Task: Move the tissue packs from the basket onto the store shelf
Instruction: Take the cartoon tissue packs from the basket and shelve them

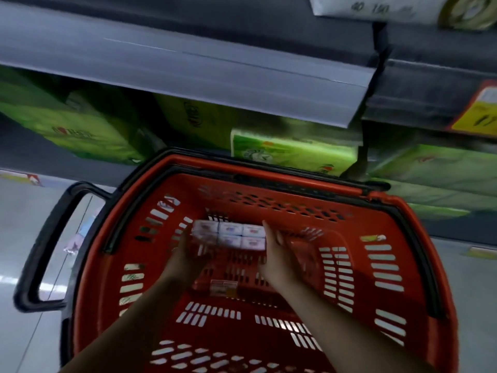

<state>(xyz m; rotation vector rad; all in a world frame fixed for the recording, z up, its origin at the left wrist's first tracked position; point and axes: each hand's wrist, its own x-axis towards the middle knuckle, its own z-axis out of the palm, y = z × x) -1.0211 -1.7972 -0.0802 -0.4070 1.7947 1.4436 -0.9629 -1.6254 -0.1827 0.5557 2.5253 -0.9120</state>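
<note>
Inside the red slotted plastic basket (382, 265) we clasp a white wrapped tissue pack (229, 236) — left hand (188, 254) and right hand (277, 254) pressed against its opposite ends — below the grey store shelf (188, 74).

We face grey metal shelving (188, 68) with a sloped front rail. Green product packs (293, 152) fill the lower tier. A yellow price label (481, 111) sits at right. We stand on pale glossy floor (18, 238); lighting is dim.
</note>
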